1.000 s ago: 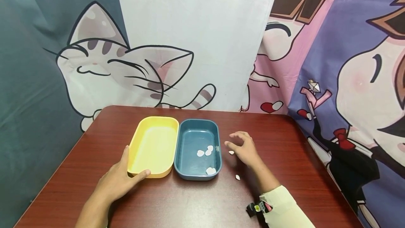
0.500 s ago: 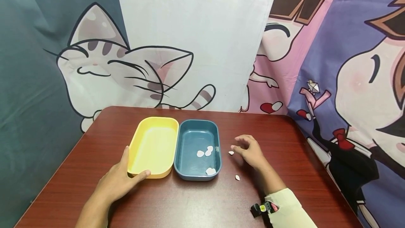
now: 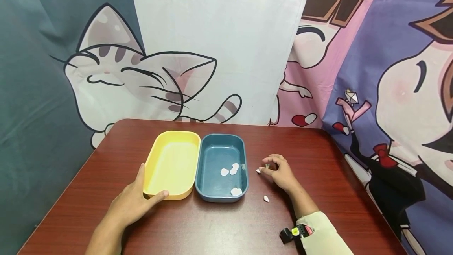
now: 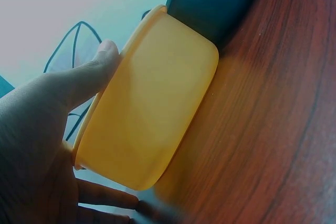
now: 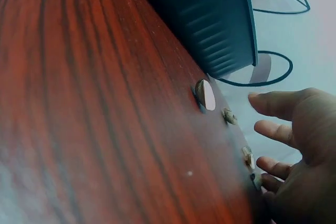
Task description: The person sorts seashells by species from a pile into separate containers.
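Observation:
My left hand [image 3: 129,202] grips the near left corner of a yellow tray [image 3: 146,168]; in the left wrist view its thumb lies over the rim of the yellow tray [image 4: 147,98]. My right hand [image 3: 281,172] hovers low over the table, right of a blue tray [image 3: 221,156], fingers loosely bent and thumb apart from them. Under its fingertips lie a small white shell-like piece [image 3: 258,171] and a small greenish piece [image 3: 267,166]. The right wrist view shows a half-white piece [image 5: 206,95] and a brownish piece [image 5: 229,116] past the fingers. No held piece is visible.
Another white piece [image 3: 266,198] lies nearer me on the reddish-brown table [image 3: 216,227]. Several white pieces [image 3: 224,172] lie inside the blue tray, whose wall meets the yellow one. A cartoon-printed cloth [image 3: 226,42] hangs behind the table.
My right hand has moved right and slightly nearer me, away from the blue tray. A small greenish piece now shows between its thumb and fingers. My left hand stays on the yellow tray.

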`<state>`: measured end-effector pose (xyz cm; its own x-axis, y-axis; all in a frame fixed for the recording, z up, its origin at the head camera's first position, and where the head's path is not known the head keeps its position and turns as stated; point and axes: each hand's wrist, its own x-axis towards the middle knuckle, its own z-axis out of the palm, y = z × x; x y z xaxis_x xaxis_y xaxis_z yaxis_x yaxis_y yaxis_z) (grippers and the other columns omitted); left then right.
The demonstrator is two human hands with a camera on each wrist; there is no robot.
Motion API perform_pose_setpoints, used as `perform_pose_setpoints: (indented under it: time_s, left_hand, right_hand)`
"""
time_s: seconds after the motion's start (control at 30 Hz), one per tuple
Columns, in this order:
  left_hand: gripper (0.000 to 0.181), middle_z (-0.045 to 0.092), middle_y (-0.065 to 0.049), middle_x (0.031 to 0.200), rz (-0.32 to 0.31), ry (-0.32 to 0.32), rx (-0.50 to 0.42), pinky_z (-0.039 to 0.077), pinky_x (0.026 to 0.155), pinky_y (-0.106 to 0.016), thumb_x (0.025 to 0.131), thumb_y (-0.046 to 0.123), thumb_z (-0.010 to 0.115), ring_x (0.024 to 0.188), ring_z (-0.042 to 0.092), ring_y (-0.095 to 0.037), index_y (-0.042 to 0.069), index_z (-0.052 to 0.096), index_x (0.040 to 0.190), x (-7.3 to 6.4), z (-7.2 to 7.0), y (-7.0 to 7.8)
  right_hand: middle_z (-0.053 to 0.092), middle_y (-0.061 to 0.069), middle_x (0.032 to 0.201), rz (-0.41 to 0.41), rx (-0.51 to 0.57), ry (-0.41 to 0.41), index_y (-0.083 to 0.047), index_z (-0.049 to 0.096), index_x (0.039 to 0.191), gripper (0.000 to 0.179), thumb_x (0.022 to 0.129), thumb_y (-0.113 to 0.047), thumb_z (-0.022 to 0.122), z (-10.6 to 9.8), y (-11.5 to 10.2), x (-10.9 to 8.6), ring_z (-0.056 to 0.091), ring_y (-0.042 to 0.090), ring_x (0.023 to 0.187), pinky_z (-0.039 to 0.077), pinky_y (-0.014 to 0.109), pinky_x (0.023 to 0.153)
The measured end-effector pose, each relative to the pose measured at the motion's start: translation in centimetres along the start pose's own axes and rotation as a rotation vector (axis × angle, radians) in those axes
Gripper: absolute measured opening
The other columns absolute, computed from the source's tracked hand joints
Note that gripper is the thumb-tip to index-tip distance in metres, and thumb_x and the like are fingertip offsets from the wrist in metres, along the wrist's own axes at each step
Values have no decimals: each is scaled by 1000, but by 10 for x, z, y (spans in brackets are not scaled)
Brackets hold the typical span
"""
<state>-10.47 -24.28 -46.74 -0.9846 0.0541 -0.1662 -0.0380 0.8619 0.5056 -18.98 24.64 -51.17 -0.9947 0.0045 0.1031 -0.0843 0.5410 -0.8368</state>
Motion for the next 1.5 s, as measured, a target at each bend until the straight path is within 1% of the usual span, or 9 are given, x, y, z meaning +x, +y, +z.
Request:
perform_pose_setpoints:
  time_s: [0.07,0.13,0.27,0.47,0.67,0.93,1.1,1.27,1.5]
  left_hand:
    - [139,38,-40,168,3,3,2,51,96,-74,92,86,63,144,54,-59,1,-12,173,-1,0,0]
    - [139,38,-40,167,6,5,4,52,96,-73,92,85,63,144,54,-59,1,-11,173,-2,0,0]
    - [139,39,-41,166,8,10,8,52,96,-73,92,85,63,142,55,-59,0,-11,173,-2,-1,-1]
    - [139,38,-41,167,-1,0,4,52,97,-74,92,85,63,143,54,-60,0,-12,173,-2,-2,-1]
    - [139,36,-41,168,-9,-14,1,51,96,-74,92,86,62,145,52,-60,1,-14,173,-1,-3,-1]
    - [139,36,-40,168,-3,-14,0,52,96,-73,92,86,62,144,54,-59,1,-13,173,-1,-2,-1]
    - [140,35,-40,168,-11,-18,1,52,97,-73,92,86,62,145,53,-59,2,-14,173,-1,-2,0]
    - [139,36,-40,168,-8,-15,-2,52,95,-73,92,86,62,145,53,-59,2,-15,173,0,-2,-1]
    - [139,37,-40,168,-3,-9,0,52,95,-73,92,86,62,144,53,-59,2,-13,173,0,-2,0]
  right_hand:
    - [59,22,149,8,-29,-8,-5,80,115,32,89,-19,91,2,3,-1,44,41,145,31,62,119]
    - [58,19,151,16,-57,-17,-10,81,114,32,88,-24,92,5,5,-2,40,40,146,25,63,115]
    - [58,16,151,16,-68,-18,-14,81,111,31,86,-27,94,9,6,-3,39,37,145,19,59,110]
    - [58,17,150,-20,-86,-13,-13,82,107,29,83,-22,95,11,6,-2,39,37,142,19,56,105]
    - [58,18,151,-33,-109,-18,-16,83,100,23,81,-19,96,10,5,-4,43,38,138,21,54,102]
    - [55,18,153,-35,-110,-23,-18,82,89,13,85,-17,93,11,6,-5,42,38,137,19,54,102]
    - [56,18,151,-51,-105,-22,-18,81,88,12,85,-15,93,11,7,-4,43,37,135,19,54,100]
    - [57,19,151,-57,-104,-19,-18,81,88,12,85,-14,93,10,7,-3,42,39,137,19,54,100]
    - [61,19,148,-54,-104,1,-13,80,88,13,83,-13,92,8,7,-3,43,41,140,20,55,99]
